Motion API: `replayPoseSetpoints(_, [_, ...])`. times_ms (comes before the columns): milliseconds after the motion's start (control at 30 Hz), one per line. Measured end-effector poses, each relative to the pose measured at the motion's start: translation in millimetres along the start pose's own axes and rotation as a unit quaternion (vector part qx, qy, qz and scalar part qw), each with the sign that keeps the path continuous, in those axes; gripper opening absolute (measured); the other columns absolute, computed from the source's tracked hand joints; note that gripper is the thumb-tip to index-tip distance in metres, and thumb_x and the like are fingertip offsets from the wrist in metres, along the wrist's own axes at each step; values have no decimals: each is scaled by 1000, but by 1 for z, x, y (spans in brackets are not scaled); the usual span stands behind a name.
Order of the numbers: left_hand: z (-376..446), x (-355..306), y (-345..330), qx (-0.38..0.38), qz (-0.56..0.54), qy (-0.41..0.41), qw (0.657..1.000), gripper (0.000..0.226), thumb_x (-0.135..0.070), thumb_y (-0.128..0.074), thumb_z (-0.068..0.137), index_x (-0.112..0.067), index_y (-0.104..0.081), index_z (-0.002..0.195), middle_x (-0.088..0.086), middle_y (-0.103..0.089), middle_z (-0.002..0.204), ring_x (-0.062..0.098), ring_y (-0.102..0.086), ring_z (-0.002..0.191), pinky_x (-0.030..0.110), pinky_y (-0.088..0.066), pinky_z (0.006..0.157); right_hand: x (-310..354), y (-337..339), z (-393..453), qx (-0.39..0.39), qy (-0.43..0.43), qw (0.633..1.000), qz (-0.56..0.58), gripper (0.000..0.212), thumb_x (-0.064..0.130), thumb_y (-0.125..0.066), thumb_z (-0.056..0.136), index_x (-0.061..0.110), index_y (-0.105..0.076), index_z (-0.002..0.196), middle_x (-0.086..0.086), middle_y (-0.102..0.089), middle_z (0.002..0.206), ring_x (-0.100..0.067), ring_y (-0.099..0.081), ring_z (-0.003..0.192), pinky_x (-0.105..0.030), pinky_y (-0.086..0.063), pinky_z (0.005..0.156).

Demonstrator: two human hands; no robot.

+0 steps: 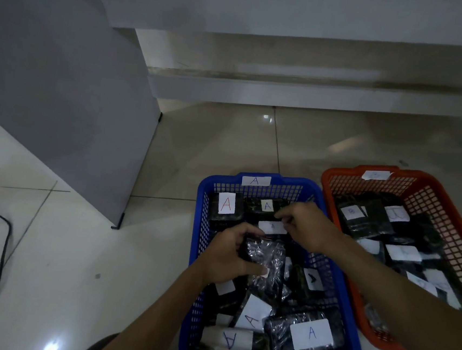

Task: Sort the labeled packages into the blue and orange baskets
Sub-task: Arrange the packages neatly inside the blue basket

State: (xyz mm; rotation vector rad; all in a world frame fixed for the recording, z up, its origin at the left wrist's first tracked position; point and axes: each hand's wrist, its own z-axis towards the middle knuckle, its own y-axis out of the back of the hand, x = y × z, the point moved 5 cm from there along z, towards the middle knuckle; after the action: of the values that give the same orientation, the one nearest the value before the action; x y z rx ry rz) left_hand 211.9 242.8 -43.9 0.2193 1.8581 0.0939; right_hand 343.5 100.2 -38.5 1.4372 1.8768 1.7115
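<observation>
The blue basket (199, 228) stands on the floor with an "A" tag on its far rim and several black plastic-wrapped packages bearing white "A" labels inside. My left hand (230, 255) grips a black shiny package (267, 266) over the basket's middle. My right hand (308, 227) hovers just beyond it, fingers curled and pinching at the far end of that package near a white label (272, 227). The orange basket (445, 223) sits to the right, holding several black packages with white labels.
A grey cabinet panel (62, 102) stands at left, with a low white step (288, 95) behind the baskets. A black cable (2, 251) loops over the glossy tiled floor at far left. My dark-clad knee shows at the bottom edge.
</observation>
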Motion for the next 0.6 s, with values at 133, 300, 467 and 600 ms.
replayPoseSetpoints(133, [-9,-9,8,-34,-75,-3,997,59,4,-85,69,-10,-61,121,8,-72,111,16,-71,100,27,-58,83,-3,13,-17,37,-59,984,161,20,9,-67,95,13,-73,113,-2,-75,102,-8,-70,82,-17,-56,70])
replayPoseSetpoints(300, [-37,-34,28,-74,-163,-65,982,44,11,-75,75,-6,-66,114,11,-73,110,28,-69,104,39,-59,86,1,15,-58,83,-89,935,332,18,15,-59,101,12,-74,109,-6,-77,103,-21,-74,94,-34,-62,81])
replayPoseSetpoints(467, [-66,-48,27,-43,-181,-159,970,33,21,-72,70,-3,-71,93,19,-70,106,36,-63,115,48,-57,91,26,6,-103,236,-155,797,535,46,42,-53,101,6,-59,130,-23,-71,119,-36,-72,105,-43,-58,93])
replayPoseSetpoints(600, [-76,-53,21,-51,-180,-174,967,29,14,-77,71,-7,-75,91,11,-64,129,30,-56,128,51,-54,96,45,14,-115,200,-116,754,615,40,10,-68,92,3,-59,131,-23,-70,120,-36,-70,109,-35,-63,81])
